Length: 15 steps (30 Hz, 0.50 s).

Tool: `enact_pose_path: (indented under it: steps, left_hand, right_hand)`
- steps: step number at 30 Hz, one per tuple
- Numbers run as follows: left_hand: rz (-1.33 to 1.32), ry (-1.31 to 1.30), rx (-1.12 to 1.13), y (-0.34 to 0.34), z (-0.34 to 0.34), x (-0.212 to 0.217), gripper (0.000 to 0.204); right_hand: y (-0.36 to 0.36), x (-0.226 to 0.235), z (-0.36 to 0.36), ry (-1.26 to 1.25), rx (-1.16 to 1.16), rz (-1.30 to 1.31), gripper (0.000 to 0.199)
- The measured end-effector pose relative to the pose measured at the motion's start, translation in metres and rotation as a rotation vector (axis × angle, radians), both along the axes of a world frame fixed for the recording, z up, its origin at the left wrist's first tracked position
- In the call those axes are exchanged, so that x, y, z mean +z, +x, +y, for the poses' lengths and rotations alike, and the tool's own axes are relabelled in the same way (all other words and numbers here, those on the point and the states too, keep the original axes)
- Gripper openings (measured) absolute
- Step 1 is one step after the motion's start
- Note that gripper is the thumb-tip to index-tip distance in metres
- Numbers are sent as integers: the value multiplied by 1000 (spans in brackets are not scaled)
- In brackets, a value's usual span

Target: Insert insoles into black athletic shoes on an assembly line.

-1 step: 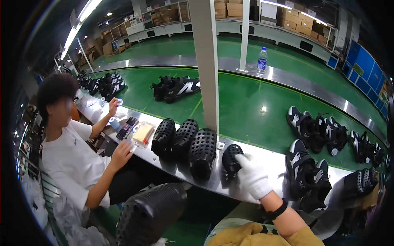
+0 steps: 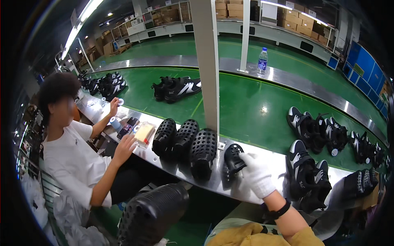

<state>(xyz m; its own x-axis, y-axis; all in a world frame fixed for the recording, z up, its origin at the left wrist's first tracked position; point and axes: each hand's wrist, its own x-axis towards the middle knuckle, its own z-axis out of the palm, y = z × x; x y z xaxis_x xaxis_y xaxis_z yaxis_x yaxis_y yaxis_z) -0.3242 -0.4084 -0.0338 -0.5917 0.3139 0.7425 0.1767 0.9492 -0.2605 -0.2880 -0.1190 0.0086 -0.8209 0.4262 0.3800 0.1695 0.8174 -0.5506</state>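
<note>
My right hand, in a white glove, has its fingers closed at the near right edge of a perforated black plastic shoe last on the metal ledge. Left of a post, three more perforated lasts stand side by side on that ledge. A larger-looking black last juts up close to me at the lower left; whatever supports it is hidden. My left hand is out of view. To the right of my glove, a pair of black sneakers with white toes stands on the ledge.
A grey post rises from the ledge. On the left sits a co-worker, hands over the ledge near a phone and a yellowish packet. More sneakers rest on the green belt. Beyond stands a water bottle.
My gloved hand and the last at its fingers have shifted slightly to the right. The co-worker's nearer hand has moved a little toward the packet.
</note>
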Motion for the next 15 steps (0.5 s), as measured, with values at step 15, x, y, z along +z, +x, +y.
enact_pose_path:
  steps: [15]
  left_hand:
    - [-323,606,-425,-2,-7,-1,90]
  right_hand:
    - [-73,106,-60,137,310,-192,28]
